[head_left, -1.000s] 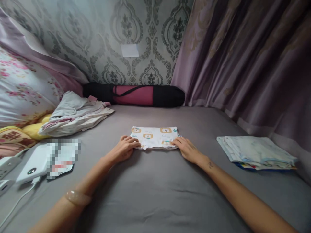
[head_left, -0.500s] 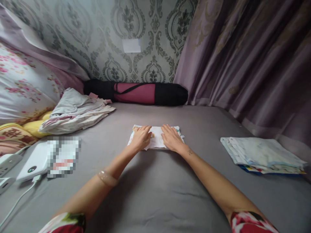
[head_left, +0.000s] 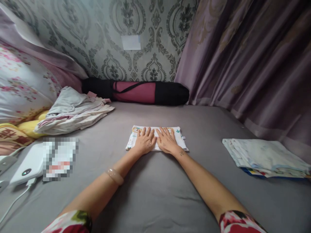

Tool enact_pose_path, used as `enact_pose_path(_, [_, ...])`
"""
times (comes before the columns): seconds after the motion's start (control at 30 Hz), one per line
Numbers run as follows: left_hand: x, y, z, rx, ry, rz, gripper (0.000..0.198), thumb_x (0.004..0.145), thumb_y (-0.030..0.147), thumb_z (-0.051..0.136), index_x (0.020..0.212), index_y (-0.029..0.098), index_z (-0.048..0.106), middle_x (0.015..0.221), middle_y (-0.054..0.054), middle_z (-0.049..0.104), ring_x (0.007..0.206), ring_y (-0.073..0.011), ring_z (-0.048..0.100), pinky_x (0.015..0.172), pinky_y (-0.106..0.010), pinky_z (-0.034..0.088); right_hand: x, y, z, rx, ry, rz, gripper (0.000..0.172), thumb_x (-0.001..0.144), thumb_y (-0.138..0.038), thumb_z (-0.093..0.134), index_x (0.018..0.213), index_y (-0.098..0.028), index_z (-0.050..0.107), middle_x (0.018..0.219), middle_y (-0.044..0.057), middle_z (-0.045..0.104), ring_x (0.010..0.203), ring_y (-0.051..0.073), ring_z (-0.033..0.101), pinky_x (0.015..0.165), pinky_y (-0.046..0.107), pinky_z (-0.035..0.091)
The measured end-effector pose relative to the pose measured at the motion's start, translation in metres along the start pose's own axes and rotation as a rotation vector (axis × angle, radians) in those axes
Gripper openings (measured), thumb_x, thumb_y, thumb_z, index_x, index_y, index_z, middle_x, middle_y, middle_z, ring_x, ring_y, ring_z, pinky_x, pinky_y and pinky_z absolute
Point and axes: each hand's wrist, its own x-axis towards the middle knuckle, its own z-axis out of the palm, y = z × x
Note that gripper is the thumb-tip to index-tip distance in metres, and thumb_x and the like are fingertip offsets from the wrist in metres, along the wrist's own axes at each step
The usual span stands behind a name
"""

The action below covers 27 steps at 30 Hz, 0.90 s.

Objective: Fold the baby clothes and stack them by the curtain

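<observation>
A small white folded cloth with coloured prints lies flat on the grey bed sheet. A little tag sticks out at its right edge. My left hand rests palm down on the cloth, left of its middle, with the fingers spread. Beside it my right hand presses flat on the same cloth, fingers apart, and the two thumbs nearly meet. Neither hand grips anything. The middle of the cloth is hidden under the hands.
Folded pale cloths are stacked at the right. On the left lie a crumpled heap of clothes, a white power bank with a cable, and a blurred-out packet. A black and maroon long bag lies along the wall.
Both hands have moved inward, closer together and slightly nearer to me. Their fingers have flattened and spread on the cloth, which now lies smoother. The view has shifted slightly.
</observation>
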Motion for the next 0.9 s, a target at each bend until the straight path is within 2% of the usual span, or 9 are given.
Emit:
enact_pose_path(0.23, [0.007,-0.003,-0.011,0.027,-0.012,0.054,0.052,0.097,0.041,0.029,0.139,0.015,0.043,0.147,-0.015,0.041,0.136,-0.0377,0.033,0.107,-0.061,0.025,0.005,0.002,-0.011,0.057,-0.09,-0.006,0.057,0.095,-0.032,0.023,0.149,-0.015,0.029,0.157,0.01,0.023,0.144,0.028,0.017,0.114,0.054,0.005])
enact_pose_path(0.4, [0.014,-0.004,-0.006,0.033,0.085,0.079,0.049,0.097,0.032,0.028,0.14,0.014,0.042,0.149,-0.013,0.039,0.141,-0.0293,0.027,0.114,-0.054,0.018,0.01,0.002,-0.01,0.051,-0.02,-0.074,0.059,0.094,-0.028,0.022,0.148,-0.008,0.029,0.156,0.011,0.025,0.144,0.023,0.016,0.116,0.048,0.004])
enact_pose_path(0.6, [0.017,-0.004,0.007,0.025,0.005,0.102,0.052,0.098,0.032,0.024,0.145,0.012,0.035,0.151,-0.013,0.036,0.14,-0.0294,0.029,0.113,-0.052,0.023,0.014,0.002,0.002,0.062,-0.035,-0.099,0.06,0.093,-0.03,0.022,0.148,-0.005,0.028,0.155,0.011,0.026,0.143,0.022,0.019,0.117,0.041,0.008])
enact_pose_path(0.77, [0.015,-0.006,-0.002,0.026,-0.015,0.092,0.052,0.099,0.034,0.023,0.144,0.012,0.036,0.151,-0.014,0.035,0.141,-0.0283,0.029,0.112,-0.05,0.024,0.012,0.005,-0.006,0.09,-0.058,-0.103,0.06,0.094,-0.029,0.021,0.148,-0.005,0.027,0.155,0.012,0.025,0.144,0.022,0.018,0.117,0.041,0.008])
enact_pose_path(0.9, [0.009,-0.016,-0.008,0.058,0.051,0.025,0.053,0.099,0.036,0.023,0.141,0.008,0.039,0.149,-0.016,0.037,0.14,-0.0283,0.029,0.114,-0.051,0.02,0.007,0.016,-0.008,0.054,0.027,-0.012,0.059,0.095,-0.03,0.022,0.147,-0.003,0.029,0.155,0.014,0.024,0.144,0.023,0.017,0.117,0.04,0.007])
